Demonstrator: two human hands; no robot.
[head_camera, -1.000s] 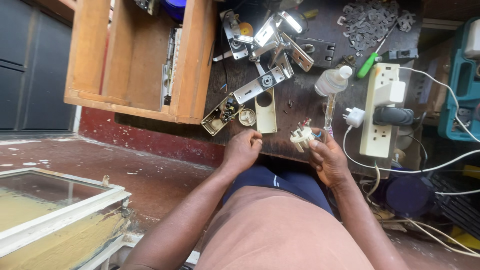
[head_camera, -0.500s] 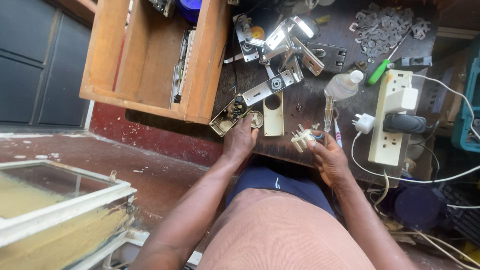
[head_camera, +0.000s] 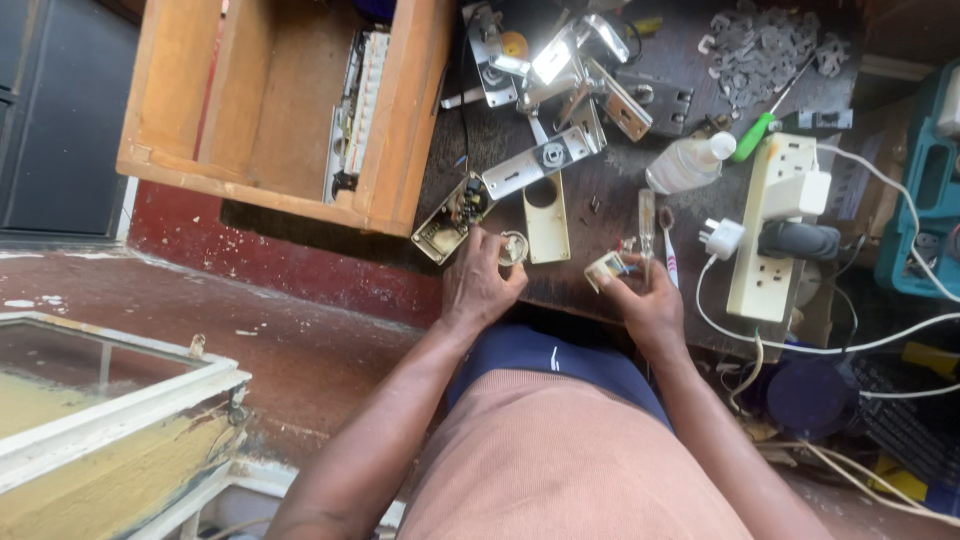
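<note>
Right hand (head_camera: 650, 300) grips small light plug part (head_camera: 605, 268), brittle plastic; hold by edges. Left hand (head_camera: 480, 285) pinches round fitting (head_camera: 513, 246).

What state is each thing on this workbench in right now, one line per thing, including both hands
Left hand: closed on a small round white part.
Right hand: gripping a small white wired fitting.
Open switch box: lying face up, wiring exposed.
Cream cover plate: detached, flat on the bench.
Power strip: black plug inserted.
White plug: loose, not inserted.
Clear bottle: on its side, capped.
Wooden box: open.
</note>
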